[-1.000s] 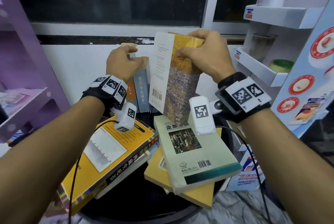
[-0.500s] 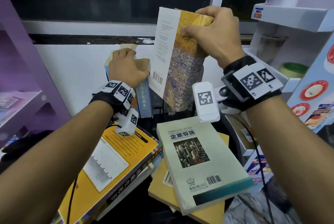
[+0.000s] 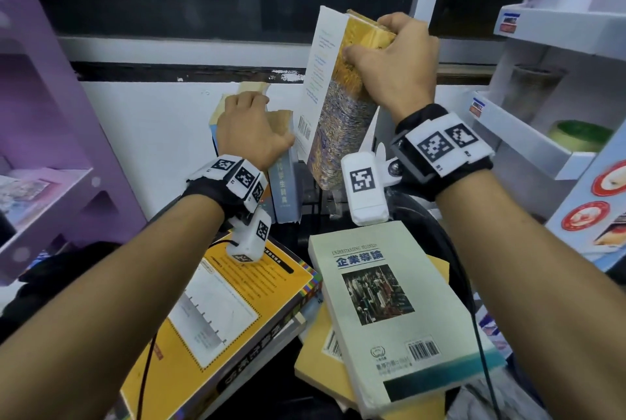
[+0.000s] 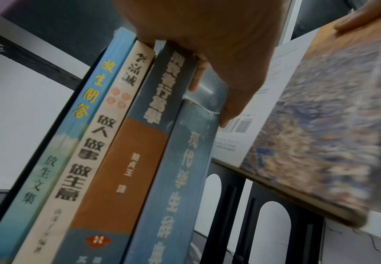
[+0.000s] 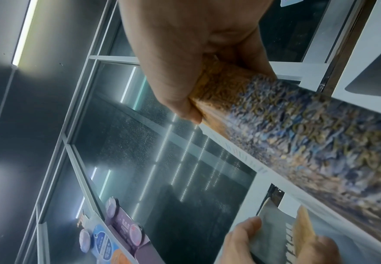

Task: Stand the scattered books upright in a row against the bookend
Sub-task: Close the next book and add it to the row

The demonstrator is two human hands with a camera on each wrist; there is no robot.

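The flat pile is lying nearest the person, waiting its turn: a yellow book [image 3: 216, 314] on the left and a pale green book [image 3: 399, 311] resting on a tan one. Behind it, four upright books [image 4: 126, 142] are standing spine-out in a row, apparently leaning on a dark bookend at their far left, though it is mostly hidden. The left hand [image 3: 250, 135] is curling its fingers over their tops, steadying them so a gap stays open. The right hand [image 3: 396, 67] is clenching the top of the painted-cover book [image 3: 338, 108], holding it tilted in the air just beside the row's right end.
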